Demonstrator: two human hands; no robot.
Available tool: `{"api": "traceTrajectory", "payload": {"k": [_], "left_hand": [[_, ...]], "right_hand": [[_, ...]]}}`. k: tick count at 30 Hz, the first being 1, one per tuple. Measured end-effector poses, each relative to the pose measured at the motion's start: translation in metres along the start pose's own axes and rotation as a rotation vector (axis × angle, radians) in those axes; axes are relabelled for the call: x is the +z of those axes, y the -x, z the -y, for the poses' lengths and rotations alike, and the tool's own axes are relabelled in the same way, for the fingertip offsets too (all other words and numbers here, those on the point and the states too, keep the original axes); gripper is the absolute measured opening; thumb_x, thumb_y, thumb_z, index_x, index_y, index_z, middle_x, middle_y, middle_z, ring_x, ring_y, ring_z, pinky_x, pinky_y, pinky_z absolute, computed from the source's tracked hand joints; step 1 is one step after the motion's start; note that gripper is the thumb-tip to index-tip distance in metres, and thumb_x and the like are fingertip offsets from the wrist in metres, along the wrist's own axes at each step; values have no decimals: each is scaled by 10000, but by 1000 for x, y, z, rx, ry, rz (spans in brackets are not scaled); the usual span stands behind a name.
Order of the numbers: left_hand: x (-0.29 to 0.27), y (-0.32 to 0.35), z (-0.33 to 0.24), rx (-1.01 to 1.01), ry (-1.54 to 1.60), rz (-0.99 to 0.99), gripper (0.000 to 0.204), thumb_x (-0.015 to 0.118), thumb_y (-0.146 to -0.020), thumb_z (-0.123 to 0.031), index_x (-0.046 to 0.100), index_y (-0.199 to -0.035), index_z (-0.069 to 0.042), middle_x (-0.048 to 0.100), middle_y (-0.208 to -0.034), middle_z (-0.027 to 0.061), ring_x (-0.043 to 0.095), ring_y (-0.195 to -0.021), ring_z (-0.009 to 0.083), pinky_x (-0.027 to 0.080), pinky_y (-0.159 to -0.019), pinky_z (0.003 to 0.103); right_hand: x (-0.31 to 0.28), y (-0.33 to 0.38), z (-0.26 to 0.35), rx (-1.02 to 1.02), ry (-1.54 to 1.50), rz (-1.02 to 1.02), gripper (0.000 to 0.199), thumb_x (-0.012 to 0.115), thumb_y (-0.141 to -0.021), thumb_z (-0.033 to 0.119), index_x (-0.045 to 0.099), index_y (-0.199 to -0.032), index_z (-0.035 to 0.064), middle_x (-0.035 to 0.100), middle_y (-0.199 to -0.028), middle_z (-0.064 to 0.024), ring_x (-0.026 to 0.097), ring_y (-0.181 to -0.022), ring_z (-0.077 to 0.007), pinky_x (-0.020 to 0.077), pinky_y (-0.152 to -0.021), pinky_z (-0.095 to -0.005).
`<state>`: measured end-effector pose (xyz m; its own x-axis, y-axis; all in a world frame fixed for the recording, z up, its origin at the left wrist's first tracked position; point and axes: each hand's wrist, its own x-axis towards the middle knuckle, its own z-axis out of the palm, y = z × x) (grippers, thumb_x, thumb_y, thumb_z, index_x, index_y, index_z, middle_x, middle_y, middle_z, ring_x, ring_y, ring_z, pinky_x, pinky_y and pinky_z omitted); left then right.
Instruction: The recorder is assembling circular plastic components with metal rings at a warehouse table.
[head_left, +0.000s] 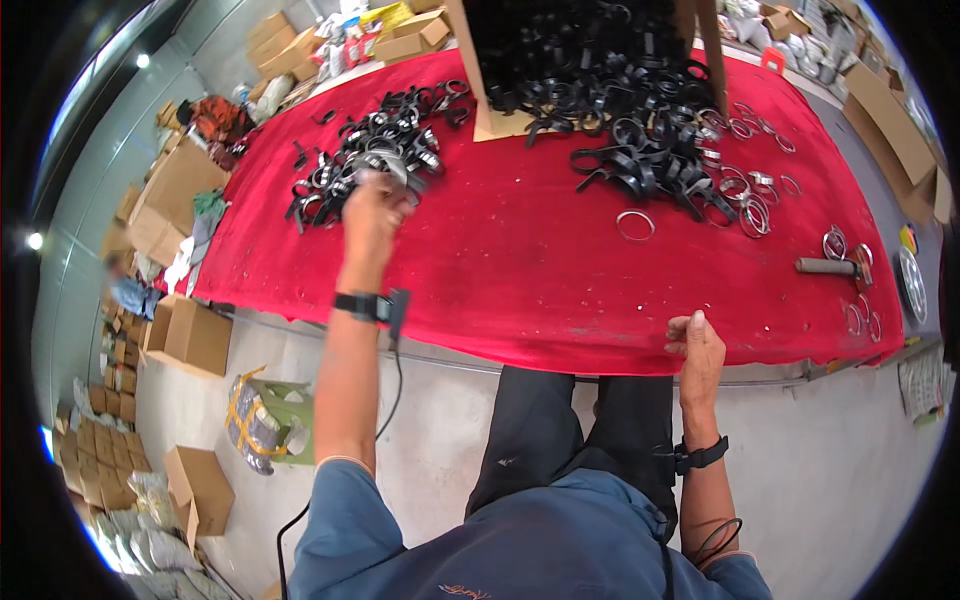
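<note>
My left hand (372, 222) reaches over the left part of the red-covered table, at the near side of a pile of black strap-like rings with metal bands (350, 150). Motion smears its fingers. A blurred silvery ring (382, 162) shows right at the fingertips; whether they grip it I cannot tell. My right hand (702, 350) is at the table's front edge, thumb up and fingers loosely bent but apart, with nothing visible in them. Farther off, a larger heap of black rings (640, 150) spills from a cardboard box (466, 60) lying open toward me.
Bare metal rings (752, 212) lie right of the heap, and a single ring (635, 225) sits mid-table on the red cloth (500, 270). A hammer-like tool with a grey handle (828, 266) rests at the right. An open carton (188, 335) stands on the floor at left.
</note>
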<state>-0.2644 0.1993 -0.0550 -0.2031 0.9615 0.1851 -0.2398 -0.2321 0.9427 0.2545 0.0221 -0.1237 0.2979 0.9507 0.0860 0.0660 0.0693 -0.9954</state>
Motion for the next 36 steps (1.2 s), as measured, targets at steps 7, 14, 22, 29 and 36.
{"api": "traceTrajectory", "payload": {"k": [7, 14, 22, 29, 36], "left_hand": [[62, -38, 62, 40, -493, -263, 372, 706, -1015, -259, 688, -1294, -14, 712, -1037, 61, 702, -897, 161, 595, -664, 312], [263, 26, 125, 357, -1087, 319, 479, 882, -855, -305, 767, -1232, -33, 755, -1204, 200, 751, -1086, 330, 594, -971, 417], [319, -26, 172, 344, -1358, 230, 412, 822, -881, -213, 752, -1233, -12, 733, -1200, 269, 694, -1168, 449, 557, -996, 528], [265, -46, 176, 122, -1278, 294, 230, 658, -862, -137, 776, -1019, -18, 740, -761, 197, 772, -795, 389, 592, -720, 492], [229, 25, 113, -210, -838, 112, 141, 602, -965, -81, 688, -1004, 25, 699, -735, 101, 673, -562, 190, 513, -503, 372]], "right_hand": [[-36, -28, -19, -15, 132, -182, 519, 532, -1155, 392, 738, -976, -50, 730, -905, -111, 698, -831, -181, 575, -724, -326], [-39, -67, -40, -61, 290, -250, 457, 601, -1125, 325, 722, -898, -53, 709, -790, -128, 680, -734, -201, 546, -698, -372], [-35, -65, -43, -295, 449, -358, 384, 638, -1082, 239, 673, -815, -35, 682, -764, -177, 668, -697, -348, 509, -662, -448], [-31, -62, -39, -332, 457, -384, 357, 647, -1064, 200, 651, -789, -27, 653, -750, -172, 637, -685, -364, 492, -653, -474], [-36, -57, -42, -309, 460, -333, 304, 675, -1043, 193, 690, -843, -35, 683, -808, -172, 670, -728, -329, 516, -692, -438]]}}
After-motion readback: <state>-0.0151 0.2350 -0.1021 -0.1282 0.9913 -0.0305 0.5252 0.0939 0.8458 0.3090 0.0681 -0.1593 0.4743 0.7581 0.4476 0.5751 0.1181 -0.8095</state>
